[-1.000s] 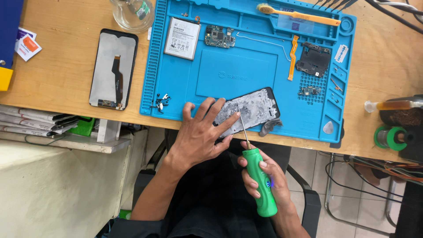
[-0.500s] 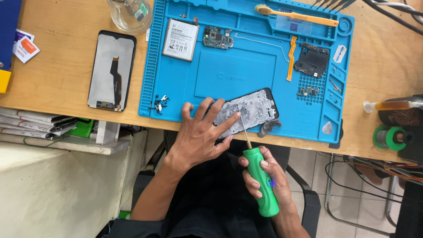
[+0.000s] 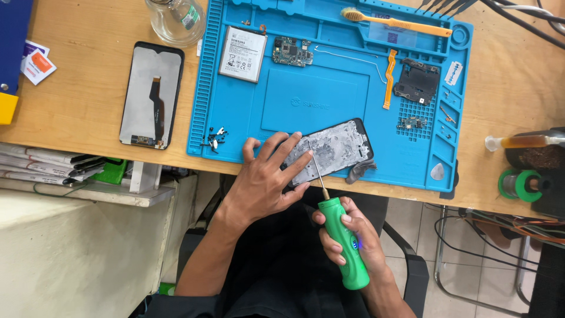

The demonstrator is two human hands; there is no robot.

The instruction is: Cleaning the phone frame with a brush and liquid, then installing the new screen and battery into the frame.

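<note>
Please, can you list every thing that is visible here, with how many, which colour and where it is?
work mat: one, blue, on the wooden table
phone frame: one, black and grey, near edge of mat
battery: one, white, top left of mat
circuit board: one, dark, beside battery
toothbrush: one, orange, top of mat
flex ribbon: one, orange, right of centre
screws: several, small, left edge of mat
phone screen: one, grey, left of mat
glass jar: one, clear, top
screwdriver: one, green handle
left hand: presses frame
right hand: holds screwdriver
</note>
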